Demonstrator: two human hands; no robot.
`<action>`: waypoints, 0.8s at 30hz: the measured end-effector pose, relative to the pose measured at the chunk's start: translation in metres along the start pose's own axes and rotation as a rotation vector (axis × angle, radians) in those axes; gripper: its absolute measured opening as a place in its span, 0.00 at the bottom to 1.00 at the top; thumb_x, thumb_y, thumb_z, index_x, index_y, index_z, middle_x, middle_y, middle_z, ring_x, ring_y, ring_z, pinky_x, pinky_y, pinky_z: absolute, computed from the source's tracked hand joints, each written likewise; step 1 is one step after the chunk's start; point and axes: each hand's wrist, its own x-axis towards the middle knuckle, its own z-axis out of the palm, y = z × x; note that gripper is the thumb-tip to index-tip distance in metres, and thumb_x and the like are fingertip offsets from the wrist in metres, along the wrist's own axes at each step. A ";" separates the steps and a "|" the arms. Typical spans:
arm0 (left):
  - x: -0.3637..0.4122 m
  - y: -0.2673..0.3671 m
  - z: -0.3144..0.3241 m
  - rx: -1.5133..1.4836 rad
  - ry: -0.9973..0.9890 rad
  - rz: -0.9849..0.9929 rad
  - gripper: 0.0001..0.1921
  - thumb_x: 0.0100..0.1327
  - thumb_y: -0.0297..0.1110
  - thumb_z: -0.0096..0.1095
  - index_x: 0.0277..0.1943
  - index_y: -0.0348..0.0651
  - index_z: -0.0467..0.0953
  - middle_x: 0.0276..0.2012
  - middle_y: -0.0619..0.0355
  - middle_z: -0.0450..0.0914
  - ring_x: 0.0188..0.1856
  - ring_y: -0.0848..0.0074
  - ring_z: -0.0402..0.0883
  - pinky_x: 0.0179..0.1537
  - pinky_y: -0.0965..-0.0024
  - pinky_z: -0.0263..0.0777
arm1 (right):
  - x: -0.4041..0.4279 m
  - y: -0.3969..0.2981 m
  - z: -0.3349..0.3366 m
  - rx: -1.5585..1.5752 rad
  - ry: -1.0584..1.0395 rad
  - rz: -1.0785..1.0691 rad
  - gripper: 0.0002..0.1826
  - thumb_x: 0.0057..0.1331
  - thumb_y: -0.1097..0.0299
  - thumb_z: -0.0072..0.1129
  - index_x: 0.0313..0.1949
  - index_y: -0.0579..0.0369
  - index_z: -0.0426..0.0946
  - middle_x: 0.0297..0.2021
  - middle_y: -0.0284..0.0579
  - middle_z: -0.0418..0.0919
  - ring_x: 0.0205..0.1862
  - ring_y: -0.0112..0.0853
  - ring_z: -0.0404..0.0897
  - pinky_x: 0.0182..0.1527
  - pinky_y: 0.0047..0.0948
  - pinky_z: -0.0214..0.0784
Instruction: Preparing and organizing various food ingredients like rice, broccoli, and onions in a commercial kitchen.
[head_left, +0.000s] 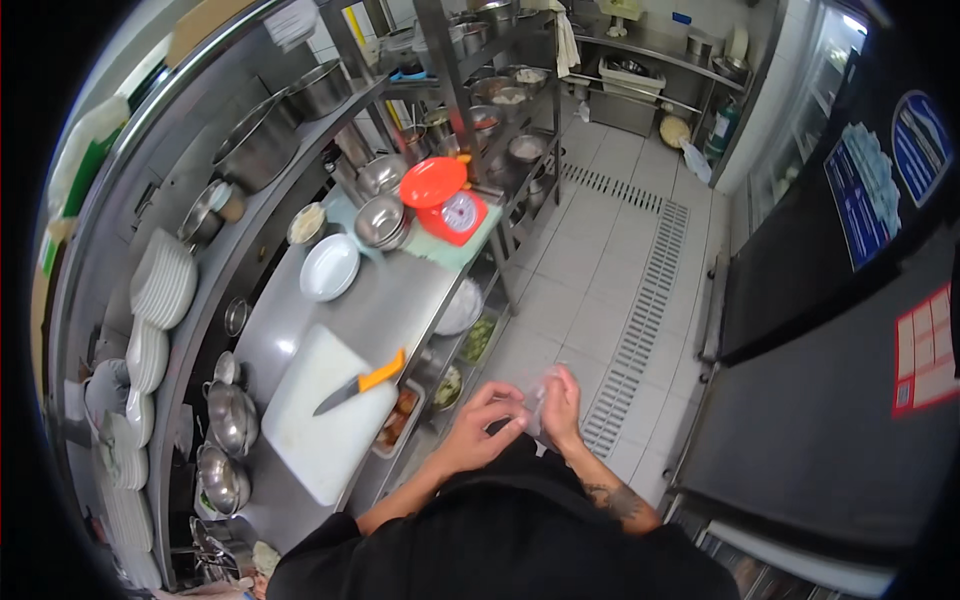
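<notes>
In front of my body, away from the counter, both hands are on a thin, clear plastic item (535, 401), perhaps a disposable glove or bag. My left hand (491, 420) has its fingers curled at the item's left side. My right hand (561, 401) grips its other side. On the steel counter (390, 311) to the left lies a white cutting board (307, 420), and across it rests a kitchen knife (367, 382) with an orange handle. Beyond the board are a white oval dish (330, 268), a bowl of pale shreds (307, 225), stacked steel bowls (380, 220) and a red kitchen scale (452, 214).
A shelf with stacked white plates (163, 281) and steel pots (256, 146) overhangs the counter. Food containers (478, 337) stand on the shelf below. A floor drain grate (641, 322) runs along the tiled aisle, with dark refrigerator doors (825, 435) on the right.
</notes>
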 end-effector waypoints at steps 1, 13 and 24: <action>0.028 -0.007 0.005 -0.002 0.010 -0.003 0.07 0.63 0.27 0.60 0.42 0.35 0.78 0.48 0.52 0.71 0.46 0.72 0.75 0.48 0.71 0.69 | 0.024 -0.010 -0.010 0.006 0.179 -0.002 0.11 0.67 0.70 0.40 0.42 0.64 0.70 0.27 0.33 0.70 0.30 0.19 0.66 0.32 0.20 0.61; 0.451 -0.218 -0.067 0.211 0.194 -0.233 0.10 0.61 0.30 0.58 0.43 0.36 0.76 0.36 0.50 0.79 0.39 0.69 0.80 0.41 0.69 0.73 | 0.370 -0.047 -0.173 -0.066 0.536 -0.056 0.08 0.65 0.71 0.44 0.27 0.54 0.67 0.20 0.25 0.62 0.23 0.15 0.59 0.24 0.20 0.53; 0.825 -0.375 -0.227 0.359 0.436 -0.300 0.08 0.60 0.29 0.55 0.41 0.38 0.77 0.28 0.57 0.80 0.31 0.79 0.77 0.37 0.72 0.72 | 0.695 -0.107 -0.276 -0.145 0.860 -0.140 0.08 0.60 0.74 0.43 0.22 0.55 0.63 0.19 0.27 0.64 0.21 0.17 0.60 0.23 0.20 0.53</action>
